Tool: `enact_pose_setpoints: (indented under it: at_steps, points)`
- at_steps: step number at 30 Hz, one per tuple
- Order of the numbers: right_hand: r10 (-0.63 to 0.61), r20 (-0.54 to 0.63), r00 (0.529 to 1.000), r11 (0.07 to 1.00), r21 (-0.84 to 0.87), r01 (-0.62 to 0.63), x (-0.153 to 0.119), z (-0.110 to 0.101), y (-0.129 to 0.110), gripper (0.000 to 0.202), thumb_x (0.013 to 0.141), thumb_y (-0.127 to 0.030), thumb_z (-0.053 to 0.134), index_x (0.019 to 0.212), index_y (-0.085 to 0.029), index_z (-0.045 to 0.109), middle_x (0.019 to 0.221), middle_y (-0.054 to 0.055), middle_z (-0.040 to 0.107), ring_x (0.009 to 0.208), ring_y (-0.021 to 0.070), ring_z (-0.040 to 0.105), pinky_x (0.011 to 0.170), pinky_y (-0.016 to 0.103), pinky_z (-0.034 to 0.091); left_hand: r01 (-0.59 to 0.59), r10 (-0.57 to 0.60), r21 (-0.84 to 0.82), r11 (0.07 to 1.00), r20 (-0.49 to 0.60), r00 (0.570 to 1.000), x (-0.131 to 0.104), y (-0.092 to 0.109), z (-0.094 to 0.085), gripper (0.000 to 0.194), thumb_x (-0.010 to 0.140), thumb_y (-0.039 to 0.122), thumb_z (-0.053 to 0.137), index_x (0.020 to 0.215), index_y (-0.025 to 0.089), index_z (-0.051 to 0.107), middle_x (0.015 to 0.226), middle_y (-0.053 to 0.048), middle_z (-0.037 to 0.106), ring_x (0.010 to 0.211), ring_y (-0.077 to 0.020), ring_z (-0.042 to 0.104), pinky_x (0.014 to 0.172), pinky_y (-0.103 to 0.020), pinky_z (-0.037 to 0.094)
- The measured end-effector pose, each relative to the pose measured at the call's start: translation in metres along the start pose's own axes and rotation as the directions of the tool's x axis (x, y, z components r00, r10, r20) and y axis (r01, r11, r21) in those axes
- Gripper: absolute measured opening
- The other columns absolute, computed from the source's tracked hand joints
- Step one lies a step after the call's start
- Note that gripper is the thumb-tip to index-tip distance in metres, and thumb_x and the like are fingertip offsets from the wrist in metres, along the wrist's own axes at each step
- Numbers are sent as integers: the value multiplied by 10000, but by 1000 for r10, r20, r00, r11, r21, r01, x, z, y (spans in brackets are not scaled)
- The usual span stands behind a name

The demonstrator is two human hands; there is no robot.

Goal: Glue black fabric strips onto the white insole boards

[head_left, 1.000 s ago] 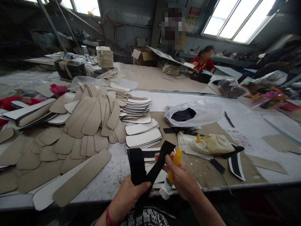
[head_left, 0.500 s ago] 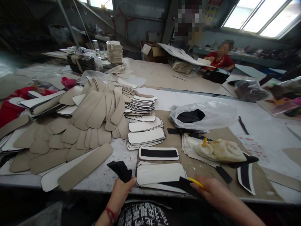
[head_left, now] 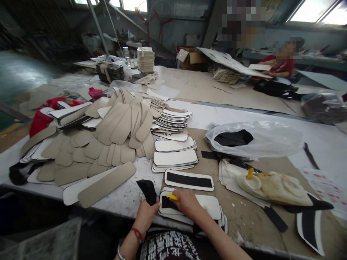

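My left hand (head_left: 148,213) is closed round a bunch of black fabric strips (head_left: 148,190), its thumb at the left end of a stack of white rounded panels. My right hand (head_left: 188,204) lies over the top white panel (head_left: 211,203), fingers closed on a thin yellow tool (head_left: 171,197) whose exact kind I cannot make out. Under those fingers a black strip (head_left: 166,203) lies along the panel's left part; the hand hides the rest. Just behind sits another white panel (head_left: 189,186) with a black strip along its middle.
Beige panels (head_left: 108,177) cover the table's left side. Stacked white panels (head_left: 175,159) stand behind my hands. To the right are a plastic bag (head_left: 276,141) with black material, a stained yellowish container (head_left: 282,184) and a strip-lined panel (head_left: 310,231). Across the table a person in red (head_left: 284,68) sits.
My right hand has moved left across the panel, and a black strip now lies at its left end. My left hand still grips the black strips. The camera view has shifted left.
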State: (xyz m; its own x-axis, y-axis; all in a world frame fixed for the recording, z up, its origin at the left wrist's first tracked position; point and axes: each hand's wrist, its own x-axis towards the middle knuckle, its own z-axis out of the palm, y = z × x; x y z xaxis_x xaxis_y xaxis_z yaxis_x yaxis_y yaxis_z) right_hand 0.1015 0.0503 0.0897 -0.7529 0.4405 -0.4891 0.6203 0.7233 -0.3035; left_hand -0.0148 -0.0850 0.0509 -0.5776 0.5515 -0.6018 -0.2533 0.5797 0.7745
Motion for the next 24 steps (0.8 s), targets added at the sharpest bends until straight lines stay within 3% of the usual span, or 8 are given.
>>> enact_pose_setpoints:
  at_steps: [7,10,14,17,20,24]
  points:
    - [-14,3,1000,1000,-19,14,4,-1,-4,263,839,-388,412,907,-221,604,858,78,672,790,212,612,644,265,388,27,-22,143,989,-37,999,0,10,4,188,591,328,597,563,146,559,468,22,495,499,-126,464,497,-235,345]
    - [7,7,1000,1000,-17,-6,6,-1,-8,256,835,-379,424,918,-219,606,862,87,673,797,221,614,641,269,394,36,-20,218,975,-79,997,2,13,7,209,578,337,616,528,144,555,492,-15,537,530,-156,498,508,-253,344]
    - [50,19,999,999,-5,-50,-6,-7,-6,255,783,-398,503,896,-201,620,866,104,670,817,239,609,657,283,393,35,-17,278,960,-68,998,7,12,7,193,609,305,591,629,116,621,605,-77,628,628,-201,572,559,-263,387]
    - [93,63,994,995,29,-95,-34,-15,18,232,730,-391,559,836,-198,631,855,96,669,811,246,604,654,287,384,26,-19,308,951,-25,999,11,9,0,230,637,328,572,691,114,634,655,-80,651,671,-209,590,580,-261,405]
    - [202,86,976,969,129,-212,-71,-21,56,207,749,-373,519,801,-199,620,846,78,661,793,230,596,640,277,373,46,-51,359,932,3,999,15,9,-6,280,636,390,570,614,116,625,548,-62,609,621,-223,579,547,-277,393]
    - [353,-31,935,900,284,-331,-100,-16,91,219,823,-310,388,828,-199,577,856,56,644,796,193,584,670,266,372,70,-89,428,901,25,996,18,11,-8,352,621,456,566,529,119,607,475,-51,556,583,-226,562,534,-286,384]
